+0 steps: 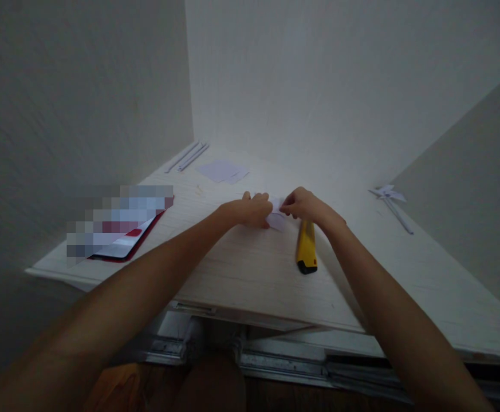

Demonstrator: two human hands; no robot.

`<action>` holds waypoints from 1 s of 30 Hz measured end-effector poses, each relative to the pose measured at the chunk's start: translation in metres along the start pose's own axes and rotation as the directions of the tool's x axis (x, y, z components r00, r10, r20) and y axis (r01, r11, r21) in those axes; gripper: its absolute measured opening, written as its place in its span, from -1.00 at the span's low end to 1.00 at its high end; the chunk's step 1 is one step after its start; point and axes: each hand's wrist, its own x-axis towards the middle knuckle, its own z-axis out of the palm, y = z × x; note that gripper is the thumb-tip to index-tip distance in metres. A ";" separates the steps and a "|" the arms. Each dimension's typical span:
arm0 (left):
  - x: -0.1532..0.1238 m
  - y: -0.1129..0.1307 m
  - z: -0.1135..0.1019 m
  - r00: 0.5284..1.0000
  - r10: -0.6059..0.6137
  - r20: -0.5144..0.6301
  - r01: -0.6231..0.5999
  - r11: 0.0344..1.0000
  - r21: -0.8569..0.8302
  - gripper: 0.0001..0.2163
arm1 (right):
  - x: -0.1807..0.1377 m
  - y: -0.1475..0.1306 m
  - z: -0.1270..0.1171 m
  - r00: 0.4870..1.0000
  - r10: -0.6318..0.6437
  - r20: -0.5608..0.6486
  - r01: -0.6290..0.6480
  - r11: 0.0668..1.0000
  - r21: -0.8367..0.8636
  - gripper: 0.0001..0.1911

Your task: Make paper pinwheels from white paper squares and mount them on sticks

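Note:
A small piece of white paper [276, 222] lies on the white table between my hands. My left hand [256, 210] rests on its left side, fingers curled and pressed against it. From the right, my right hand [302, 204] has thumb and fingers pinched together at the paper's upper right edge; the fingertips are partly hidden. Just below my right hand lies a yellow tool with a black end [306, 249], its far end near the wrist. I cannot tell its exact kind.
Flat white paper sheets [219, 170] lie behind my hands. Thin rolled paper sticks [193, 156] are at the back left. A paper pinwheel [386, 193] on a stick lies at the right. A red-edged tablet-like object [133, 243], partly blurred, sits at the left. Walls enclose the table.

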 end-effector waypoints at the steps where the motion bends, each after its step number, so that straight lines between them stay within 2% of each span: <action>1: 0.000 0.000 -0.001 1.000 -0.005 0.006 0.005 1.000 -0.005 -0.68 | -0.003 0.001 0.003 1.000 -0.002 -0.014 0.002 1.000 -0.011 -0.89; 7: 0.000 -0.001 0.001 1.000 -0.003 -0.005 0.003 1.000 -0.002 -0.66 | -0.009 0.004 0.020 0.991 -0.089 -0.100 0.090 0.996 0.003 -0.87; 13: 0.001 -0.001 0.000 1.000 -0.002 -0.005 0.002 1.000 0.018 -0.68 | -0.009 0.010 0.033 0.962 -0.174 -0.209 0.136 0.973 -0.184 -0.84; 17: 0.000 0.001 -0.002 1.000 -0.008 -0.003 0.008 1.000 0.014 -0.70 | -0.008 0.011 0.038 0.949 -0.198 -0.247 0.160 0.973 -0.166 -0.82; 21: 0.000 -0.001 -0.001 1.000 -0.014 -0.008 0.014 1.000 -0.002 -0.72 | -0.010 0.006 0.041 0.943 -0.217 -0.251 0.189 0.973 -0.129 -0.80; 26: 0.001 -0.003 0.001 1.000 0.004 -0.025 -0.004 1.000 0.011 -0.69 | -0.014 0.007 0.039 0.940 -0.221 -0.261 0.178 0.968 -0.178 -0.80; 28: 0.000 -0.003 0.000 1.000 -0.001 -0.016 0.002 1.000 0.027 -0.69 | -0.016 0.010 0.035 0.930 -0.265 -0.255 0.224 0.958 -0.179 -0.79; 30: 0.000 -0.001 -0.001 1.000 -0.012 -0.011 0.012 0.999 0.032 -0.69 | -0.018 0.012 0.029 0.908 -0.355 -0.224 0.321 0.931 -0.173 -0.79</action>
